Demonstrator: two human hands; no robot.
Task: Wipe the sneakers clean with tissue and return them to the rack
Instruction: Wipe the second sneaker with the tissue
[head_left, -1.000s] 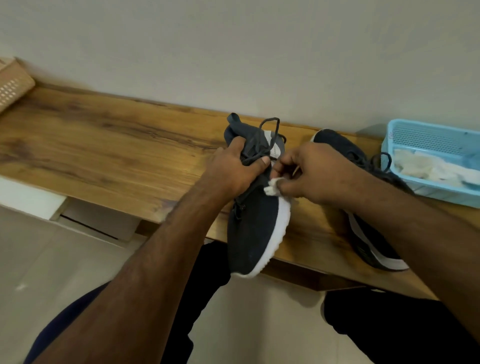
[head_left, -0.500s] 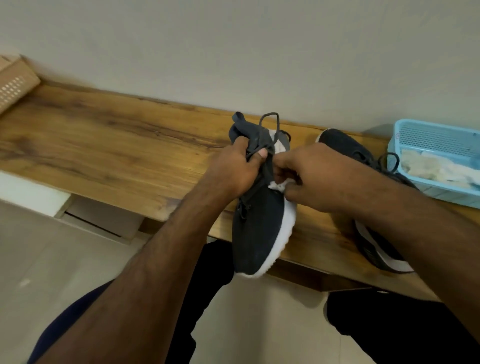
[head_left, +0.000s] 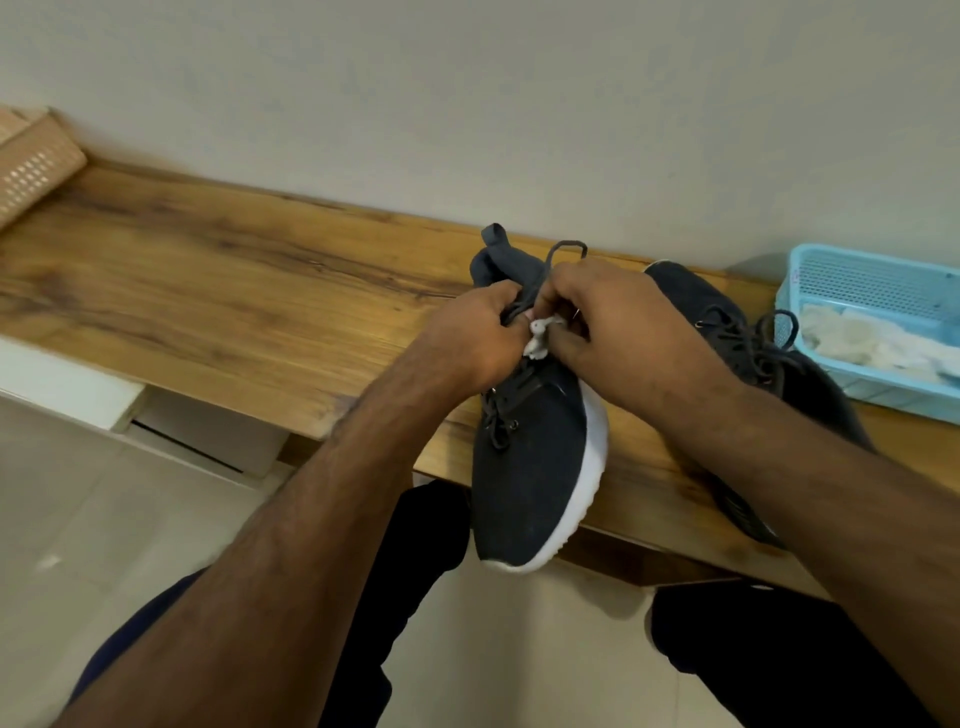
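Right hand (head_left: 618, 332) has shifted up from the white sole edge to the lace area since a second ago, its grip still pinching a crumpled tissue (head_left: 537, 340) against the sneaker (head_left: 530, 467). Left hand (head_left: 475, 335) grips the tongue and laces. Sneaker's toe overhangs the bench (head_left: 208, 291) edge. Second sneaker (head_left: 727, 322) lies just beside it, largely hidden by the right forearm. Blue basket (head_left: 872, 280) holding white tissues is cut off at right; tan basket (head_left: 31, 166) cut off at left. Fingertips mostly hidden.
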